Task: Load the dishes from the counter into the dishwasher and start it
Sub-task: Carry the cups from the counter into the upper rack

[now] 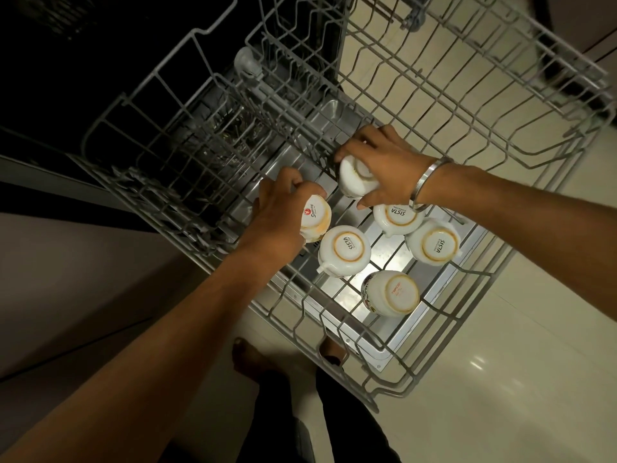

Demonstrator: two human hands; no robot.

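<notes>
- A dim kitchen with a pale tiled floor [500, 379]; the dishwasher's upper rack [467, 105] is pulled out over the open steel door [394, 342], seen from straight above.
- Six white cups are in the rack's near section, bases up, presumably so water drains off rather than pooling inside.
- The Sonny cup [315, 222] is tilted, its printed base turned to the right. The left hand [280, 212] wraps it from the left, fingers curled over the far side and palm against the wall. The grip looks like one for tipping it down onto the wires.
- The plain cup [355, 177] sits at the back of the group, also tilted. The right hand [387, 165] holds it from above and the right: the thumb lies along its near lower edge, and the fingers arch over its far side toward the rack tines. A metal bangle [430, 182] rings that wrist.
- Both cups appear to be mid-placement, not yet released; whether either one already rests on the wires I cannot tell.
- Just beside the right hand sit two SISTA cups [397, 218], the second [434, 245] touching the first.
- A third SISTA cup [345, 250] stands just right of the Sonny cup, and a patterned cup [392, 292] is nearest the viewer.
- The rest of the rack is unfilled wire; bare feet [247, 359] show below.
</notes>
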